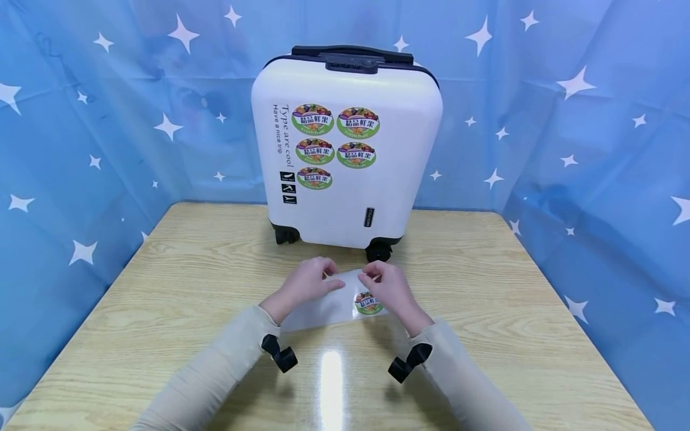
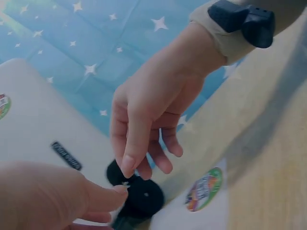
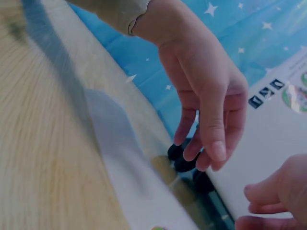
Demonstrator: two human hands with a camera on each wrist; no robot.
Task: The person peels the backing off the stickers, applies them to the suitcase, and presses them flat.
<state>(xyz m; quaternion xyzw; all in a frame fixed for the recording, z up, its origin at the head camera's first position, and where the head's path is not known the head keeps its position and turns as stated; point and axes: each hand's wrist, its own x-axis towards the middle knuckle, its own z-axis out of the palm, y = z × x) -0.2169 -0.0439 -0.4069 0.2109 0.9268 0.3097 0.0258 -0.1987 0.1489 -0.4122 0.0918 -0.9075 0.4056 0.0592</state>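
Observation:
A glossy white sticker sheet point(image 1: 335, 305) lies on the wooden table, with one oval fruit sticker point(image 1: 369, 303) at its right end. Over the sheet's left part is my left hand point(image 1: 308, 284), fingers loosely bent. My right hand point(image 1: 392, 292) is above the right end, by the sticker. In the left wrist view the right hand point(image 2: 156, 96) has thumb and fingers bent downward, nothing visible between them. The right wrist view shows the left hand point(image 3: 206, 86) likewise, apart from the sheet point(image 3: 124, 158). Behind them stands a white suitcase point(image 1: 399, 149) bearing several matching oval stickers point(image 1: 312, 120).
The suitcase rests on black wheels point(image 1: 379, 250) near the table's point(image 1: 162, 287) back edge, its black handle point(image 1: 353, 55) on top. Printed lettering and small black labels point(image 1: 288, 188) mark its left side. A blue star-patterned curtain point(image 1: 135, 120) surrounds the table.

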